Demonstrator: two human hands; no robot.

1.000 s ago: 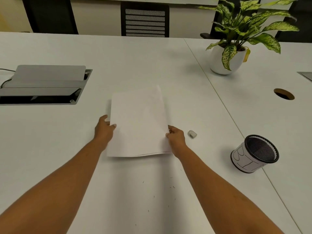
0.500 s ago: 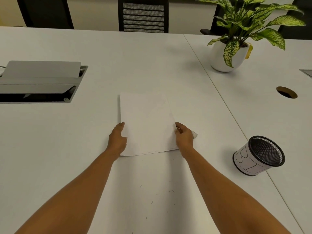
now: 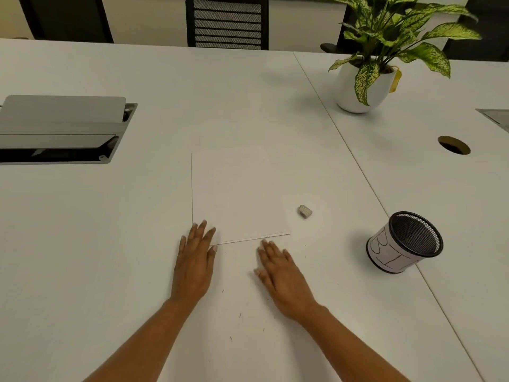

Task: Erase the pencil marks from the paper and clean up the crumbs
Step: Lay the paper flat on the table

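Moved: I let go of the paper (image 3: 237, 194), pulled back.
Paper: flat white sheet.
Left hand (image 3: 194, 260): fingers (image 3: 203, 230) straight, touching its corner.
Right hand (image 3: 281, 274): fingers splayed on desk (image 3: 110, 244), empty.

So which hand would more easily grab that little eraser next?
Probably the right hand: the eraser lies just right of the paper, on that side, while the left hand rests at the paper's near left corner.
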